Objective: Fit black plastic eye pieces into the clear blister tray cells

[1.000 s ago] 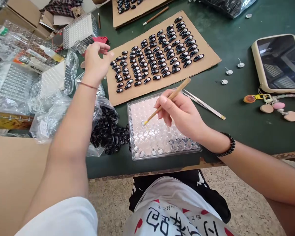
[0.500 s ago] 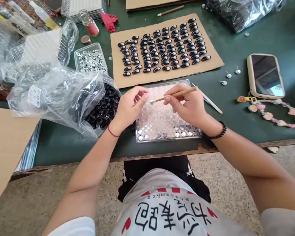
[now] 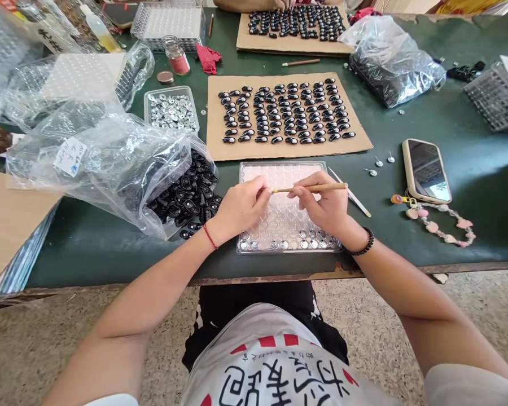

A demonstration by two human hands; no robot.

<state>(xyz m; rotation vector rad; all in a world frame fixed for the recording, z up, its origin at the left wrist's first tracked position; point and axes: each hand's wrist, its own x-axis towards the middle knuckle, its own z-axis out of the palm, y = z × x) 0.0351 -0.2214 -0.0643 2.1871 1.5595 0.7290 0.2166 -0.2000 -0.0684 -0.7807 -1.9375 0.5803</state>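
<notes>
Clock: 12 points away from the person, with the tray at the centre.
Tray (image 3: 277,220): clear plastic with rows of round hollows, flat on the table (image 3: 110,254), beneath both hands.
Left hand (image 3: 246,204): over the tray's 9 o'clock side, thumb and fingertips pinched narrow on a pale bit (image 3: 270,192), too small to identify.
Right hand (image 3: 325,204): over the 3 o'clock side, thumb and fingers closed round a stick, held like a pen.
Stick (image 3: 322,187): wooden, nearly level, its yellow tip pointing to 9 o'clock and close against the left fingertips; whether they touch, I cannot tell.
Discs (image 3: 303,244): silvery, set in hollows along the near edge, from 5 to 7 o'clock.
Tweezers (image 3: 353,194): just beside the tray, between 2 and 3 o'clock.
Loose discs (image 3: 379,163): three with thin posts, at 2 o'clock.
Card (image 3: 355,144): just beyond the tray at 12 o'clock, bearing rows of black pieces (image 3: 279,115).
Bag (image 3: 97,146): between 9 and 10 o'clock, more black pieces spilling from its mouth.
Tub (image 3: 189,93): between 10 and 11 o'clock, full of silvery parts.
Jar (image 3: 176,59): at 11 o'clock, beyond the tub.
Phone (image 3: 427,169): between 2 and 3 o'clock, well apart, a beaded strap (image 3: 452,223) attached.
</notes>
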